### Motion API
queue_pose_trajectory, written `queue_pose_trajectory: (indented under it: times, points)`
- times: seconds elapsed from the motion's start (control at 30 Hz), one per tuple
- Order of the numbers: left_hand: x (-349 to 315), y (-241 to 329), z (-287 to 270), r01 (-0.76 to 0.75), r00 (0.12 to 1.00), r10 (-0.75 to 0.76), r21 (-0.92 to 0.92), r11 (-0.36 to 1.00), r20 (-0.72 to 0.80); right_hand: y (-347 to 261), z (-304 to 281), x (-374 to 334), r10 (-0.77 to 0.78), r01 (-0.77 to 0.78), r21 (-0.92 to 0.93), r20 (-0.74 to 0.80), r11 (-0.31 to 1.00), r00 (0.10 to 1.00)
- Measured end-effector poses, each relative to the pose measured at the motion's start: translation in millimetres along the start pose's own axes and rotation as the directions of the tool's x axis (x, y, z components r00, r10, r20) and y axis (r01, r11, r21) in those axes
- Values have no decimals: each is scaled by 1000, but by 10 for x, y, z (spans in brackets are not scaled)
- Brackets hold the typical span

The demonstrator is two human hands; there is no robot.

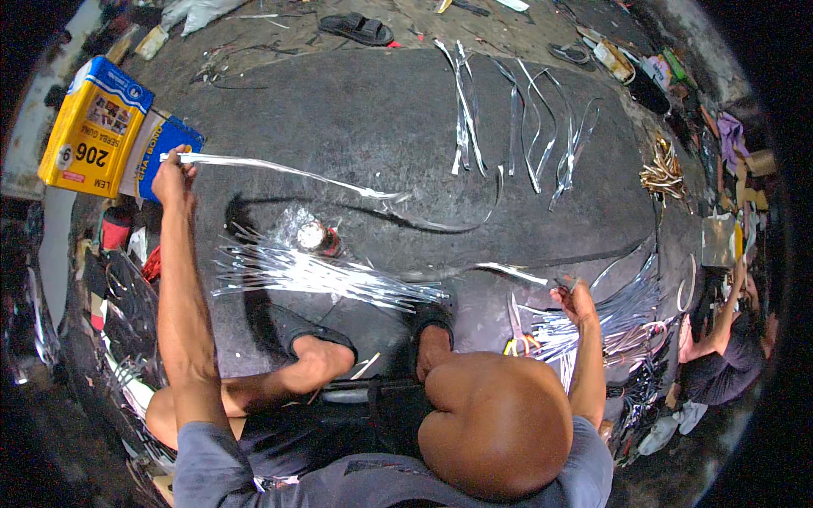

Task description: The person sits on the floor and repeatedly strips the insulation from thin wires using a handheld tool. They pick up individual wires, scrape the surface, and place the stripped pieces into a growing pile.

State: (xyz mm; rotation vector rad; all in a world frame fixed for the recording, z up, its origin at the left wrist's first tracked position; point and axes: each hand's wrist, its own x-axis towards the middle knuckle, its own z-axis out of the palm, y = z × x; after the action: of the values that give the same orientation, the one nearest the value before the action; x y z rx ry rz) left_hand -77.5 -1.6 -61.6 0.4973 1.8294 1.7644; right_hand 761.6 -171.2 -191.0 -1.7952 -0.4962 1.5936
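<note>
My left hand [174, 179] is raised far out to the left, beside the blue tin [179, 140], its fingers pinched on the end of a long silvery strip [279, 167]. That strip runs rightward above the dark mat, and its far part is blurred. Out to the right, my right hand [577, 300] is closed on the end of a second silvery stretch of strip [512, 273]; whether the two are one piece I cannot tell. Between my hands lies a loose pile of shiny strips [330, 278], with a small open can [315, 238] at its far side.
Scissors [522, 344] lie below my right hand, near a thick bundle of strips [622, 309]. More strips [463, 118] are spread across the mat's far part. A yellow tin [97, 127], a gold bundle [663, 173] and a black sandal [356, 30] lie around. Another person [724, 356] sits at right.
</note>
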Motion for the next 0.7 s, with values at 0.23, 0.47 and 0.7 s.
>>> queue_pose_trajectory:
  times: [0.23,0.47,0.7]
  points:
    - [288,301,-268,-22,1000,23,-60,998,20,-44,-682,-18,-1,-66,-201,-317,977,948]
    - [-1113,1512,300,-197,838,275,-207,958,471,-735,1081,-77,-834,537,-824,161,181,528]
    - [-2063,2703,839,-368,433,626,-507,779,648,-1087,4066,13,-607,722,147,667,676,432]
